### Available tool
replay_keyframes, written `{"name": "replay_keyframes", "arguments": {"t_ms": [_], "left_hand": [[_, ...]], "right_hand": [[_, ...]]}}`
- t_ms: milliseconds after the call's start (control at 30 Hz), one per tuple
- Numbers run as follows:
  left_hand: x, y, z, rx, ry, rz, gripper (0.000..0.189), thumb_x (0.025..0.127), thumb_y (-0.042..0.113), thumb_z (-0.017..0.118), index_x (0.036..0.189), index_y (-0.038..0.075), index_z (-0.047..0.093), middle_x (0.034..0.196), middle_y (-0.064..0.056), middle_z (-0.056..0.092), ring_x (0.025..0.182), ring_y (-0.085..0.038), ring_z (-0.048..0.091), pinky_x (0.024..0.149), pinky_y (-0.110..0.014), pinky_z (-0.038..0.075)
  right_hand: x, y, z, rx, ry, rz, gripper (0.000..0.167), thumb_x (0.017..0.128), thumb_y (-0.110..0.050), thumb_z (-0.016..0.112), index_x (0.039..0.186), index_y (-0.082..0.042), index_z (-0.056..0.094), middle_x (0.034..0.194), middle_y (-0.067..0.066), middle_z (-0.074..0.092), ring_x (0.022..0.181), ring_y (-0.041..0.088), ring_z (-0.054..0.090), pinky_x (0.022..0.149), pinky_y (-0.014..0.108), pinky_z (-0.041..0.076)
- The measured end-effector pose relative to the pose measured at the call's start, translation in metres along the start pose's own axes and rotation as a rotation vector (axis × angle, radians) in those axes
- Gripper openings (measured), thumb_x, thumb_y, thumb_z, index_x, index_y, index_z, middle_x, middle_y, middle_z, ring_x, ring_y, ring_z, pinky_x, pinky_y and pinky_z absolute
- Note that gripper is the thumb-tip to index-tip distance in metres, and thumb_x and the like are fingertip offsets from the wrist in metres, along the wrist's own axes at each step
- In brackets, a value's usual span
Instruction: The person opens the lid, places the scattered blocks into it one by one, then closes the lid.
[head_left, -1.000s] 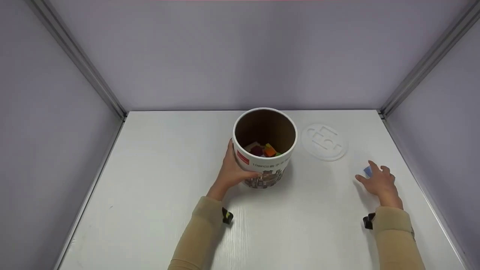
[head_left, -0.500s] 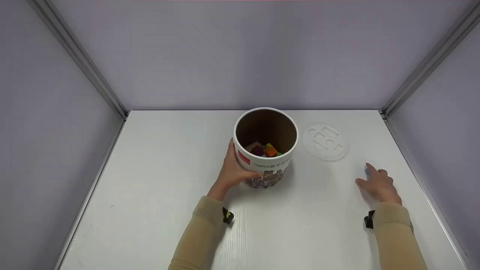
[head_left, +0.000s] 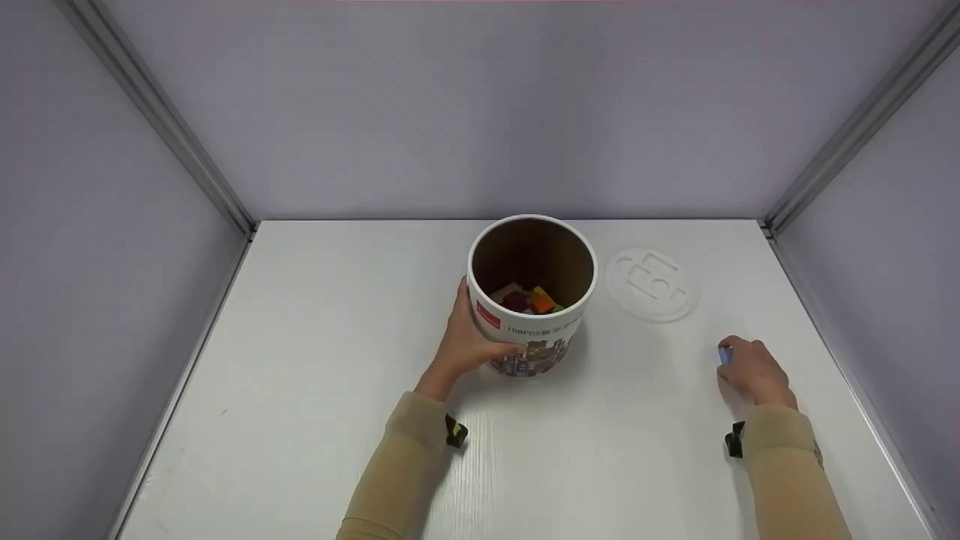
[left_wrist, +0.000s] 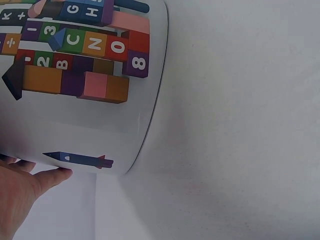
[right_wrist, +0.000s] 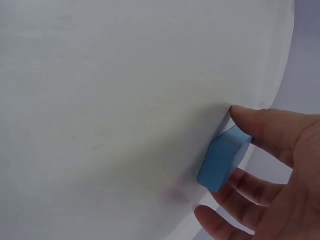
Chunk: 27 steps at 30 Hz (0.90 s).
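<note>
A tall white cylindrical bucket [head_left: 540, 324], printed with a picture of toy blocks, stands upright with its top uncovered. Colourful blocks [head_left: 541, 301] lie at its bottom. My left hand [head_left: 459, 345] grips the bucket's left side, thumb across the front; the other fingers are mostly hidden behind it. In the left wrist view the printed wall [left_wrist: 65, 120] fills the upper left. Far to the right, my right hand [head_left: 752, 369] pinches a small blue block [right_wrist: 222, 157] between thumb and fingers, close to the tabletop.
A clear round lid [head_left: 652, 285] with raised shapes lies flat, right of the bucket and beyond the right hand. The white table [head_left: 315, 360] is bounded by pale panels at the back [head_left: 375, 112], left and right.
My right hand has closed its fingers on the blue block and drawn it slightly left and nearer. The left hand and the bucket stay put.
</note>
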<state>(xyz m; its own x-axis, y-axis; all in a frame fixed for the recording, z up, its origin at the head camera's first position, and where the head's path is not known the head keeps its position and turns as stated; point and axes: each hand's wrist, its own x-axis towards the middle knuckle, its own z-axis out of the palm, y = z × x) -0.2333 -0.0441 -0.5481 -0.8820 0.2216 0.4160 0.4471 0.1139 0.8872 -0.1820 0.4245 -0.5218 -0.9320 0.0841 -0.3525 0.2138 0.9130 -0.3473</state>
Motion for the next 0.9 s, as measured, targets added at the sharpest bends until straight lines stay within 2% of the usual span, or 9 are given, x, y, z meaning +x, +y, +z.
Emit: {"name": "replay_keyframes", "arguments": {"t_ms": [133, 200, 300, 433, 533, 767, 900], "left_hand": [[-0.001, 0.012, -0.001, -0.036, 0.001, 0.018, 0.133, 0.055, 0.030, 0.098, 0.156, 0.016, 0.014, 0.149, -0.007, 0.039, 0.133, -0.021, 0.043, 0.111, -0.043, 0.035], [-0.001, 0.022, -0.002, -0.048, 0.000, 0.020, 0.131, 0.056, 0.025, 0.098, 0.156, 0.012, 0.015, 0.149, -0.001, 0.040, 0.132, -0.015, 0.043, 0.111, -0.043, 0.036], [-0.002, 0.033, -0.004, -0.058, 0.001, 0.018, 0.129, 0.056, 0.019, 0.098, 0.155, 0.008, 0.016, 0.147, 0.005, 0.040, 0.131, -0.013, 0.043, 0.110, -0.041, 0.036], [-0.003, 0.035, -0.005, -0.045, -0.002, 0.008, 0.130, 0.056, 0.019, 0.098, 0.156, 0.009, 0.015, 0.148, 0.001, 0.040, 0.131, -0.013, 0.043, 0.110, -0.039, 0.036], [-0.003, 0.034, -0.004, -0.040, -0.004, 0.004, 0.132, 0.056, 0.019, 0.098, 0.156, 0.012, 0.014, 0.149, -0.002, 0.040, 0.132, -0.013, 0.043, 0.111, -0.039, 0.035], [-0.003, 0.032, -0.004, -0.061, -0.004, 0.014, 0.130, 0.056, 0.020, 0.098, 0.156, 0.011, 0.016, 0.148, 0.000, 0.040, 0.132, -0.014, 0.043, 0.110, -0.040, 0.036], [-0.004, 0.032, -0.003, -0.062, -0.002, 0.015, 0.129, 0.056, 0.020, 0.098, 0.155, 0.011, 0.017, 0.148, 0.002, 0.041, 0.132, -0.014, 0.043, 0.110, -0.040, 0.036]], "right_hand": [[-0.002, -0.006, -0.002, -0.010, -0.047, -0.016, 0.047, 0.084, -0.002, 0.059, 0.129, 0.008, 0.049, 0.116, 0.038, 0.050, 0.092, 0.042, 0.052, 0.069, 0.049, 0.049], [-0.002, -0.011, -0.002, -0.013, -0.063, -0.026, 0.046, 0.084, 0.000, 0.059, 0.127, 0.008, 0.050, 0.117, 0.037, 0.051, 0.093, 0.042, 0.052, 0.073, 0.052, 0.049], [-0.002, -0.021, -0.003, -0.028, -0.060, -0.061, 0.041, 0.085, 0.001, 0.059, 0.125, 0.007, 0.053, 0.119, 0.037, 0.050, 0.100, 0.045, 0.051, 0.082, 0.060, 0.047], [-0.002, -0.038, -0.005, -0.035, -0.024, -0.149, 0.036, 0.086, 0.003, 0.059, 0.122, 0.007, 0.056, 0.116, 0.036, 0.051, 0.098, 0.043, 0.051, 0.085, 0.060, 0.047], [-0.004, -0.054, -0.009, -0.026, -0.008, -0.223, 0.036, 0.085, 0.004, 0.062, 0.121, 0.007, 0.057, 0.110, 0.032, 0.054, 0.093, 0.039, 0.052, 0.081, 0.056, 0.048], [-0.017, -0.096, -0.021, 0.090, 0.008, -0.379, 0.036, 0.086, 0.004, 0.063, 0.122, 0.002, 0.060, 0.108, 0.024, 0.057, 0.087, 0.031, 0.057, 0.070, 0.041, 0.051], [-0.027, -0.118, -0.027, 0.129, 0.064, -0.468, 0.040, 0.087, 0.003, 0.065, 0.127, -0.001, 0.059, 0.108, 0.019, 0.058, 0.091, 0.029, 0.056, 0.073, 0.040, 0.050]]}}
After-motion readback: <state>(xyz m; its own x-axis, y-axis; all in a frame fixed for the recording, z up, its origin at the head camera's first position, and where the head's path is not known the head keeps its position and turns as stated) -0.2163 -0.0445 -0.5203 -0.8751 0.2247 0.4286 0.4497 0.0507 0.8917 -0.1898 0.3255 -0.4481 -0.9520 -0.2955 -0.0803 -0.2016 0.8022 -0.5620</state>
